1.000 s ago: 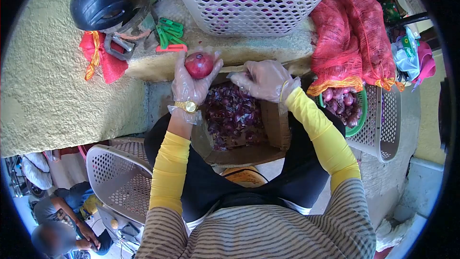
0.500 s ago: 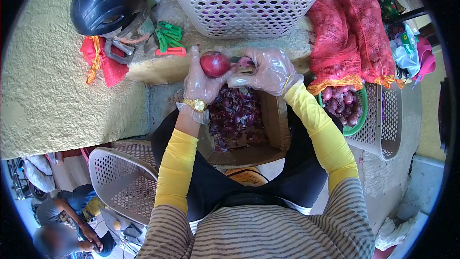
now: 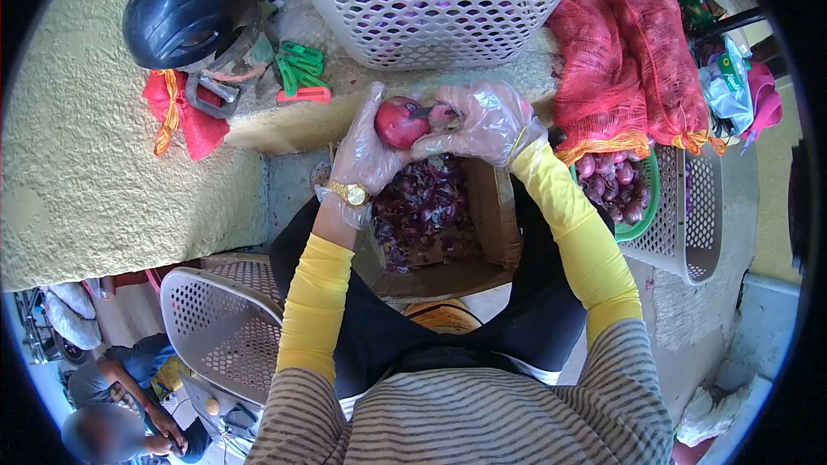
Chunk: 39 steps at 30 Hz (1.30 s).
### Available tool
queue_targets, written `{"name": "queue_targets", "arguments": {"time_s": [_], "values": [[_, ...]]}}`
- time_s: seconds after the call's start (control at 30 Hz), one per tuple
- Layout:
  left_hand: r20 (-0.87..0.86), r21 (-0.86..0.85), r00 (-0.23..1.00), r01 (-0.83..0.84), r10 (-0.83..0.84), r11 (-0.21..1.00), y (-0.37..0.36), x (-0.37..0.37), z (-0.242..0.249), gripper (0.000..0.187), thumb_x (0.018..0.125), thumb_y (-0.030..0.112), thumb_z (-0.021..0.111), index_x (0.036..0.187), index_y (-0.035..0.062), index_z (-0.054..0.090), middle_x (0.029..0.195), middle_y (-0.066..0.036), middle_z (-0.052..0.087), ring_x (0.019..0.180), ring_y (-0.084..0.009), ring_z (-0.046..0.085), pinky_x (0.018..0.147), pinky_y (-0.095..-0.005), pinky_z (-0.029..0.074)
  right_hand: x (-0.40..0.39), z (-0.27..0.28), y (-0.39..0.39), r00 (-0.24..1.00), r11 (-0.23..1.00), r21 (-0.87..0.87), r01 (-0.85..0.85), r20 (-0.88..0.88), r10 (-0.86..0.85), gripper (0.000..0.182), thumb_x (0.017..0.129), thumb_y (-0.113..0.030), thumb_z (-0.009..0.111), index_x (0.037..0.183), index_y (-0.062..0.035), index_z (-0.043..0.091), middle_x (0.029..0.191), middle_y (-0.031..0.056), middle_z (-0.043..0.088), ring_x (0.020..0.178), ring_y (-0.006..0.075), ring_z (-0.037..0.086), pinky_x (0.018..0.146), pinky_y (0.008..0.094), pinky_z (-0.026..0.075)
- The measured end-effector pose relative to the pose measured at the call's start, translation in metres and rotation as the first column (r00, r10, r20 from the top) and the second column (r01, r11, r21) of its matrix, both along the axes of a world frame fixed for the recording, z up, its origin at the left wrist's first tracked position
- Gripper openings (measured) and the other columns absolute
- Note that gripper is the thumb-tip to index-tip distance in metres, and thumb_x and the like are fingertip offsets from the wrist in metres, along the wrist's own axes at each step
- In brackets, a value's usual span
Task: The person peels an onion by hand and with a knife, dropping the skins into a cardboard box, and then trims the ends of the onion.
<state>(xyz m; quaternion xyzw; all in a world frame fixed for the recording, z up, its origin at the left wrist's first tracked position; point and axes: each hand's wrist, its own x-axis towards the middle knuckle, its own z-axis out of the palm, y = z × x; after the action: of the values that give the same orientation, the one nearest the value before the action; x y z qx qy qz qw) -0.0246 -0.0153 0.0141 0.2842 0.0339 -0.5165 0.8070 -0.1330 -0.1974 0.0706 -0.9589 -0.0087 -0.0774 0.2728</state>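
Note:
My left hand (image 3: 366,155), in a clear plastic glove with a gold watch at the wrist, holds a red onion (image 3: 399,121) above a cardboard box (image 3: 498,224) full of purple onion skins. My right hand (image 3: 485,125), also gloved, presses against the onion's right side and grips a small knife whose blade touches the onion. Both hands meet just under the white perforated basket (image 3: 439,0). Yellow sleeves cover both forearms.
A black helmet (image 3: 185,4) and green clips (image 3: 297,65) lie on the ledge to the left. Red mesh sacks (image 3: 633,52) hang at right above a green basket (image 3: 650,198) of onions. An empty grey crate (image 3: 220,319) stands lower left; people crouch beyond it.
My left hand carried the onion to the right and my right hand rose to meet it; the knife now touches the onion.

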Motion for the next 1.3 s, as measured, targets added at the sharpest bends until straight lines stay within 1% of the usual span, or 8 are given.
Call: {"name": "queue_targets", "arguments": {"time_s": [0.13, 0.23, 0.3, 0.4, 0.5, 0.73, 1.03, 1.3], "values": [[-0.01, 0.058, 0.998, -0.061, 0.062, 0.996, 0.001, 0.0, -0.003, 0.06, 0.102, 0.051, 0.054, 0.128, -0.003, 0.051, 0.126, -0.024, 0.06, 0.116, -0.0378, 0.063, 0.098, -0.0522, 0.055, 0.003, 0.001, 0.003, 0.999, 1.0, -0.014, 0.02, -0.045, -0.021, 0.077, 0.068, -0.068, 0.081, 0.125, -0.0177, 0.07, 0.083, 0.0063, 0.073, 0.078, 0.0304, 0.072, 0.072, 0.0408, 0.056], [0.021, 0.092, 0.997, -0.07, 0.068, 0.993, 0.0, -0.003, -0.002, 0.059, 0.102, 0.051, 0.055, 0.125, -0.0025, 0.051, 0.123, -0.023, 0.062, 0.111, -0.0371, 0.065, 0.093, -0.05, 0.058, 0.004, -0.001, 0.005, 0.999, 1.0, -0.026, 0.002, -0.046, -0.003, 0.071, 0.068, -0.069, 0.081, 0.111, -0.0129, 0.072, 0.081, 0.0075, 0.073, 0.077, 0.0328, 0.071, 0.07, 0.0426, 0.055], [0.028, 0.106, 0.997, -0.074, 0.071, 0.992, -0.001, -0.002, -0.004, 0.059, 0.102, 0.052, 0.055, 0.125, -0.0026, 0.051, 0.122, -0.022, 0.062, 0.109, -0.0363, 0.066, 0.092, -0.0487, 0.059, 0.004, 0.001, 0.008, 1.0, 1.0, 0.013, -0.013, 0.018, 0.012, 0.067, 0.068, -0.07, 0.08, 0.095, -0.0093, 0.069, 0.079, 0.0091, 0.072, 0.075, 0.0341, 0.071, 0.069, 0.0436, 0.055], [0.034, 0.121, 0.997, -0.073, 0.069, 0.99, -0.002, -0.003, -0.005, 0.061, 0.102, 0.053, 0.054, 0.125, -0.0032, 0.051, 0.121, -0.022, 0.063, 0.108, -0.0349, 0.067, 0.091, -0.0466, 0.06, 0.004, -0.001, 0.01, 0.999, 0.999, 0.035, -0.004, 0.034, 0.003, 0.067, 0.068, -0.071, 0.08, 0.088, -0.0083, 0.067, 0.077, 0.0112, 0.071, 0.073, 0.0355, 0.07, 0.068, 0.0448, 0.054], [0.033, 0.114, 0.998, -0.05, 0.046, 0.992, -0.001, -0.004, -0.002, 0.063, 0.102, 0.054, 0.052, 0.127, -0.004, 0.05, 0.122, -0.022, 0.063, 0.109, -0.034, 0.067, 0.092, -0.0452, 0.06, 0.005, 0.0, 0.01, 1.0, 1.0, -0.028, 0.014, 0.015, -0.013, 0.068, 0.068, -0.072, 0.079, 0.086, -0.0077, 0.066, 0.077, 0.0133, 0.07, 0.073, 0.037, 0.069, 0.067, 0.0459, 0.054], [0.046, 0.08, 0.999, -0.02, 0.016, 0.997, -0.002, -0.002, -0.008, 0.067, 0.102, 0.056, 0.049, 0.13, -0.0044, 0.049, 0.123, -0.022, 0.063, 0.109, -0.0337, 0.067, 0.091, -0.0443, 0.059, 0.005, -0.002, 0.012, 0.999, 1.0, 0.013, 0.012, 0.033, -0.013, 0.068, 0.068, -0.072, 0.079, 0.083, -0.0072, 0.065, 0.075, 0.0155, 0.069, 0.073, 0.0394, 0.068, 0.066, 0.0472, 0.053], [0.035, 0.075, 0.999, -0.004, 0.002, 0.997, 0.0, 0.001, -0.012, 0.064, 0.102, 0.057, 0.05, 0.127, -0.002, 0.051, 0.119, -0.021, 0.064, 0.105, -0.032, 0.067, 0.09, -0.0434, 0.06, 0.006, -0.003, 0.01, 1.0, 0.999, -0.039, 0.029, -0.002, -0.029, 0.068, 0.068, -0.073, 0.078, 0.079, -0.0071, 0.066, 0.071, 0.0174, 0.067, 0.071, 0.0405, 0.068, 0.064, 0.0474, 0.052], [0.041, 0.12, 0.998, -0.059, 0.054, 0.991, -0.004, -0.003, -0.007, 0.064, 0.102, 0.058, 0.05, 0.125, -0.002, 0.052, 0.121, -0.021, 0.062, 0.108, -0.0331, 0.066, 0.094, -0.0466, 0.058, 0.009, -0.01, 0.012, 0.999, 0.999, -0.033, 0.031, -0.029, -0.032, 0.062, 0.08, -0.068, 0.071, 0.078, -0.0066, 0.07, 0.071, 0.0185, 0.067, 0.069, 0.0401, 0.066, 0.064, 0.0469, 0.052]]}}
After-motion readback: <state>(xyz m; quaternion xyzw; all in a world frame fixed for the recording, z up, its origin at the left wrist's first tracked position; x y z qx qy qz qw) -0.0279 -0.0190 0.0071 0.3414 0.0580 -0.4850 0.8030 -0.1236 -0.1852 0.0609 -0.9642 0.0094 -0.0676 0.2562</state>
